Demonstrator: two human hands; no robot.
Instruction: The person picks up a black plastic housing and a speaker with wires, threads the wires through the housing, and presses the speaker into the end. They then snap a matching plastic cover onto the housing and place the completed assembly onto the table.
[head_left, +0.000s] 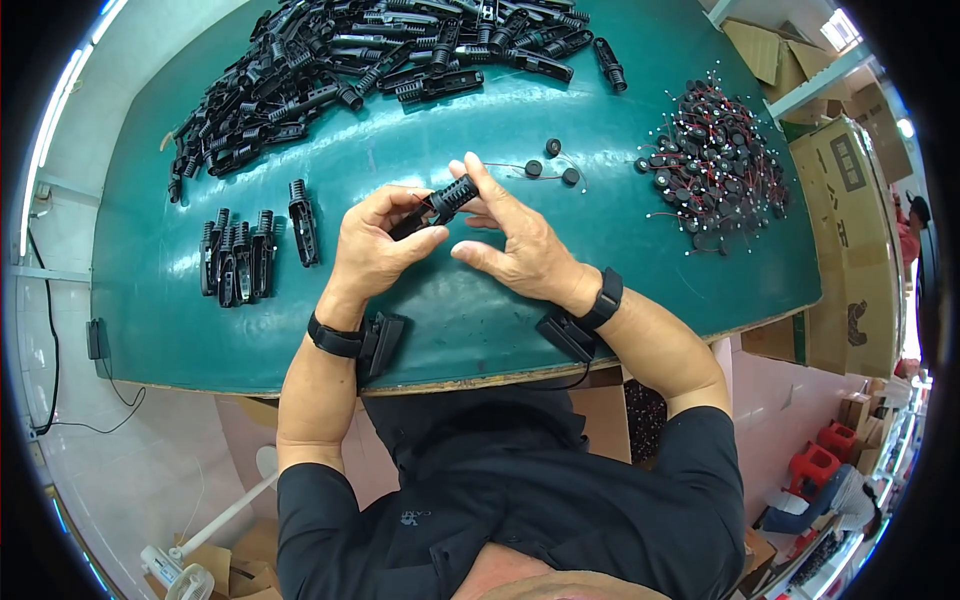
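- Green tabletop extends under and around my fingers.
- Left hand: raised off the surface, forearm coming up from below, thumb and fingers closed on the lower body of one black ribbed housing.
- Right hand: forearm angled inward, fingers extended, thumb spread well away from them; fingers lie at the ribbed end, contact pressure cannot be told.
- Housing sits tilted between my two hands, ribbed end toward my right fingers; a red wire shows near my left fingertips.
- Beyond my right fingers: loose black discs with wires.
- Left of my left fingers: grouped housings.
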